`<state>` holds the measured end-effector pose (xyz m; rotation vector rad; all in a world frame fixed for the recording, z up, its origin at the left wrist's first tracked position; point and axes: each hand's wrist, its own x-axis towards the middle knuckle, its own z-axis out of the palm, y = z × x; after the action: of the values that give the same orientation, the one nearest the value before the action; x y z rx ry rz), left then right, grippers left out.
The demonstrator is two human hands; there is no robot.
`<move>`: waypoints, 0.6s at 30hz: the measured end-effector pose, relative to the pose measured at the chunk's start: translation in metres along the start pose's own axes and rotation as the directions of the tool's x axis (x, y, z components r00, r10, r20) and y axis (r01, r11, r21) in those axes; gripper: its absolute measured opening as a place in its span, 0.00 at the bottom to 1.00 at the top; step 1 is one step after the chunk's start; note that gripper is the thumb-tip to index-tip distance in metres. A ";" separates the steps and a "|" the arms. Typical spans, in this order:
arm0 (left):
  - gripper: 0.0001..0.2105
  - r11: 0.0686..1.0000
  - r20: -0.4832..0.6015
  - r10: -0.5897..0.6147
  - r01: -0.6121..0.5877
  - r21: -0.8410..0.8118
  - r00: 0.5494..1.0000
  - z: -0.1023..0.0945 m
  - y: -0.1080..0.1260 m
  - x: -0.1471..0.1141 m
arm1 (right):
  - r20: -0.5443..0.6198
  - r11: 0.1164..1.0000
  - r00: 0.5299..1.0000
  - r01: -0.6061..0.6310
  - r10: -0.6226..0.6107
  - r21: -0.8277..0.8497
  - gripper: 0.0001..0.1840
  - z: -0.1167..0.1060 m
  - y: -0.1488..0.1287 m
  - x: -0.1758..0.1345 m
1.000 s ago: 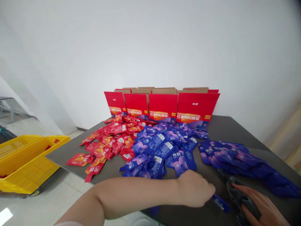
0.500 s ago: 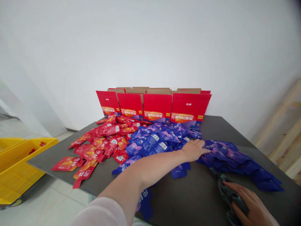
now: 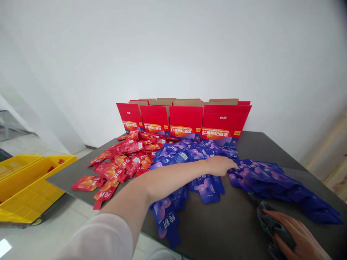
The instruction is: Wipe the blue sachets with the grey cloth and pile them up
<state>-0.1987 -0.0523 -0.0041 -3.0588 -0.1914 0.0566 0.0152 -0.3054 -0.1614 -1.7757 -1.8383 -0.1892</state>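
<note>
Two yellow crates (image 3: 29,206) stand on the floor beyond the left edge of the table (image 3: 222,225). Red pouches (image 3: 115,171), too overlapped to count exactly, spread in one heap from near that left edge towards the middle. Behind, towards the far edge, four red boxes (image 3: 187,121) face forward in one row, with brown cardboard flaps showing behind them. One blue pouch (image 3: 164,216) lies foremost at the near edge, ahead of a single heap of blue pouches (image 3: 195,153), also uncountable, at mid-table. Over that heap a person's left hand (image 3: 221,165) reaches to the left end of a layered row of blue pouches (image 3: 282,182), which slants towards the right edge; from here I cannot tell whether its grip has closed on one. Near the right corner, the right hand (image 3: 303,231) grips one dark cloth (image 3: 267,224).
</note>
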 end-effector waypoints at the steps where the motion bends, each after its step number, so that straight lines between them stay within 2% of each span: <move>1: 0.24 1.000 0.011 0.004 -0.005 0.020 1.000 -0.004 -0.003 -0.014 | 0.007 1.000 1.000 0.007 -0.007 0.000 0.24 0.001 0.001 0.000; 4: 0.18 0.997 0.068 0.023 -0.027 0.068 0.997 -0.004 -0.007 -0.058 | 0.028 1.000 0.999 0.017 -0.017 -0.007 0.25 0.003 0.001 0.001; 7: 0.23 0.994 0.097 0.020 -0.030 0.103 0.995 0.004 -0.003 -0.089 | 0.035 1.000 0.999 0.004 -0.004 0.001 0.24 0.003 0.000 0.003; 9: 0.26 0.990 0.087 0.031 -0.042 0.134 0.996 0.007 -0.001 -0.097 | 0.030 1.000 1.000 -0.007 0.006 0.015 0.23 0.002 -0.001 0.004; 14: 0.23 0.986 0.070 0.075 -0.085 0.145 0.995 0.006 0.008 -0.100 | 0.034 0.999 0.999 -0.021 0.020 0.033 0.24 -0.002 -0.004 0.005; 18: 0.14 0.993 0.023 -0.007 0.004 0.118 1.000 0.009 0.031 -0.107 | 0.039 0.997 0.998 -0.045 0.043 0.055 0.22 0.000 -0.003 0.004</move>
<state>-0.3013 -0.0961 -0.0126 -2.9404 -0.1911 0.0992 0.0124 -0.3018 -0.1585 -1.7904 -1.8112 -0.0871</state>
